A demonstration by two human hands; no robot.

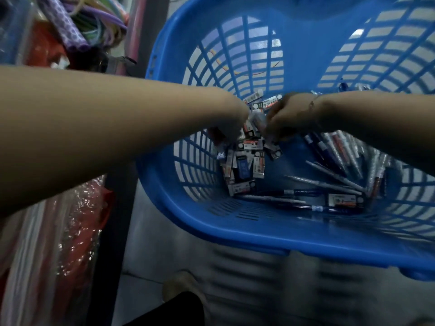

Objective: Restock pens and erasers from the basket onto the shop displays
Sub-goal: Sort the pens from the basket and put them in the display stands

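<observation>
You see the blue plastic basket (235,222) with lattice walls acting as carrier; its slotted base sits at the bottom of the frame. A heap of small boxed erasers (244,165) lies on the base toward the left, most with white-and-red labels, one with a dark blue sleeve. Pens (334,182) lie loose on the base to the right, fanned at mixed angles, some wrapped in clear film. One more boxed eraser (342,200) lies flat among the pens near the near wall. What the basket stands on cannot be told.
</observation>
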